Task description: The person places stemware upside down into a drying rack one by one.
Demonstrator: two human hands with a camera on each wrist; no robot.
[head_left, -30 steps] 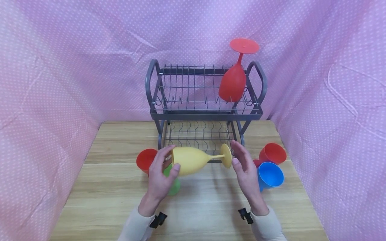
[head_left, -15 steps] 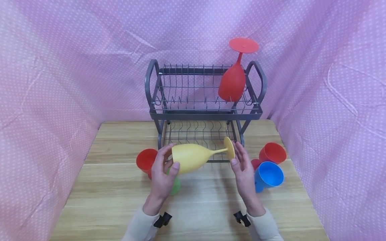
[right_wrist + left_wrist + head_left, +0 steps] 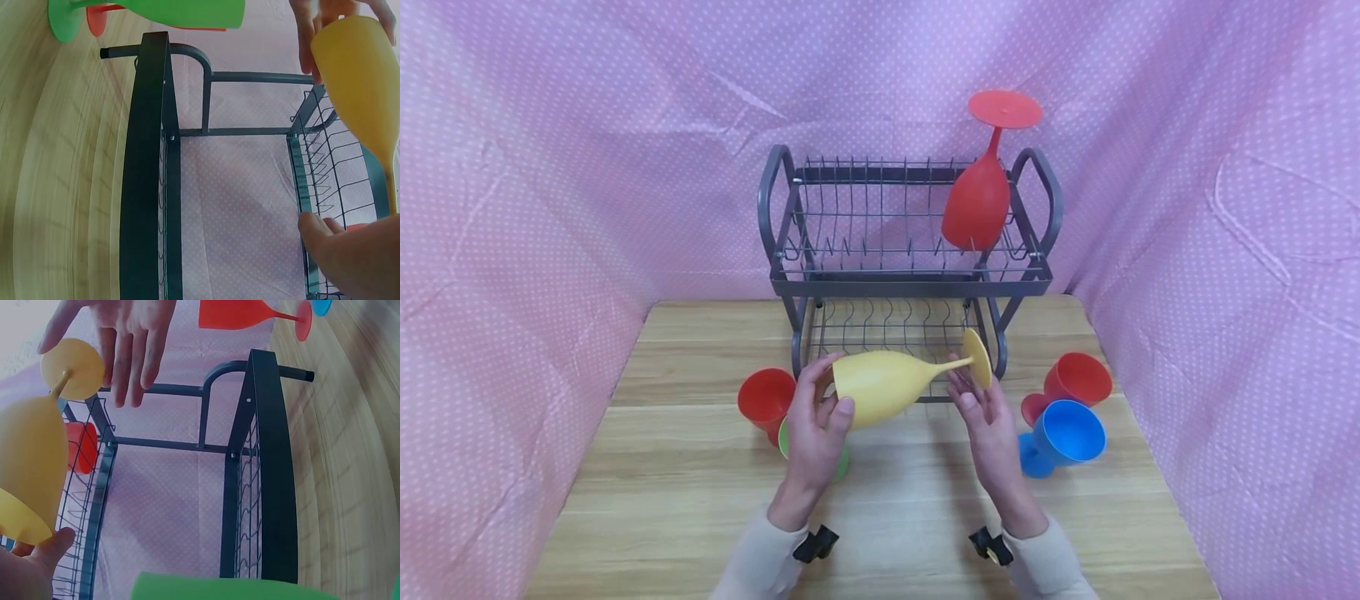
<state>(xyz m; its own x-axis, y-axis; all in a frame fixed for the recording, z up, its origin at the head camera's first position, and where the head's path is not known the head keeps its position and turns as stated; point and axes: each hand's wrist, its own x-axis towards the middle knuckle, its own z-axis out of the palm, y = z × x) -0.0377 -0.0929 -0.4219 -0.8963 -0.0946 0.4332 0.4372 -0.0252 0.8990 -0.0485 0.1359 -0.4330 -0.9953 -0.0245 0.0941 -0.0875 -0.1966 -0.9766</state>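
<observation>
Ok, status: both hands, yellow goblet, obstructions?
Left hand grips yellow goblet, held sideways. Right hand at its foot, contact unclear. Red goblet occupies right end of upper rack.

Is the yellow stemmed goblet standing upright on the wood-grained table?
No: the left hand holds the yellow goblet sideways above the table.

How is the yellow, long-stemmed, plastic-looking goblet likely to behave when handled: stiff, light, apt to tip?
Probably stiff: the yellow, long-stemmed goblet shows no visible dent where the left hand grips it. Likely light for its size, since its opaque surface resembles plastic. Stood upright and pushed, it might tip: its large bowl joins a thin stem.
</observation>
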